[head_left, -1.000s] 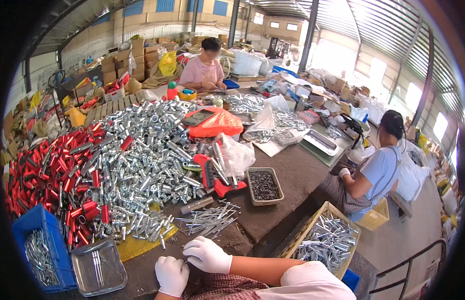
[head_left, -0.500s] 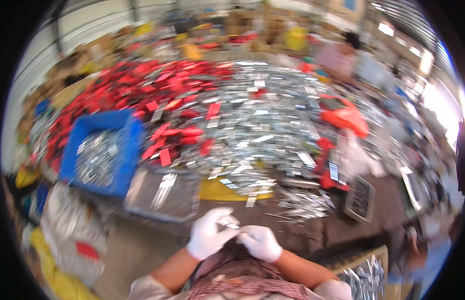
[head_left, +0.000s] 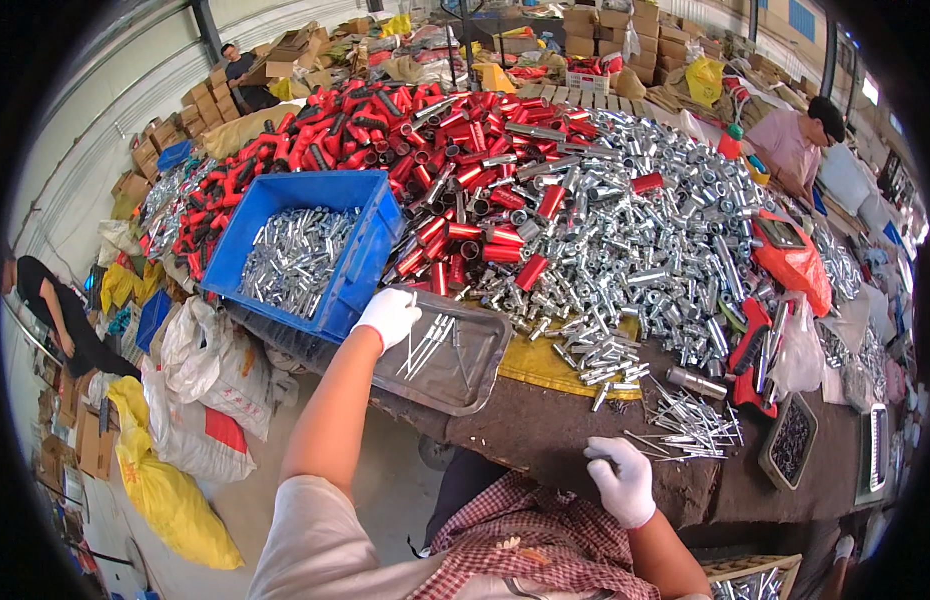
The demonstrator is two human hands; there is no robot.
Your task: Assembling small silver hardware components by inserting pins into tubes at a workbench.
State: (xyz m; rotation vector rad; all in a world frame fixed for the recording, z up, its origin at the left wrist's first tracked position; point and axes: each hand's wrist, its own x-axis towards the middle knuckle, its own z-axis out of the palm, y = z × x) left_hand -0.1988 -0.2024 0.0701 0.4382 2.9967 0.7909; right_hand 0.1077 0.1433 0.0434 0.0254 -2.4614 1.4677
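Pale wall (head_left: 95, 125) — dark post (head_left: 830, 60), bright window (head_left: 870, 89) at right — grey floor (head_left: 397, 470).

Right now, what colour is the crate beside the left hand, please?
The crate is blue; the head view shows it best.

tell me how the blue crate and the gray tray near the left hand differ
The blue crate has tall walls; the gray tray is shallow.
The blue crate holds a heap of short silvery metal pieces; the gray tray holds only a few thin rods.
The blue crate's corners look sharper; the gray tray's are rounded.
Both are open-topped, near the left hand.
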